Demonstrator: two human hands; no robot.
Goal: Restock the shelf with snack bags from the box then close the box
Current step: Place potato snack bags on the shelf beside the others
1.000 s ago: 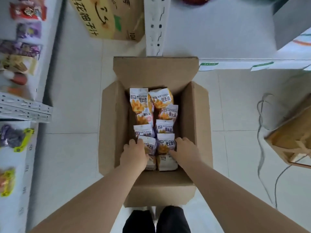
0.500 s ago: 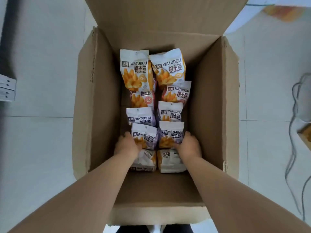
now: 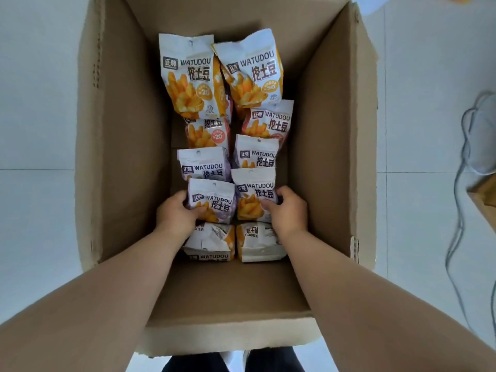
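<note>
Nearer now: left hand [image 3: 175, 214], right hand [image 3: 288, 210] grip snack bags [image 3: 214, 200] between box [image 3: 128, 130] walls; cable [image 3: 459, 224], perhaps, beside.

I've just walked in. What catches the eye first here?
A big open cardboard box fills the view, with two rows of white-and-orange snack bags down its middle. Near its close end, the left hand and the right hand each grip one of the bags, side by side.
</note>
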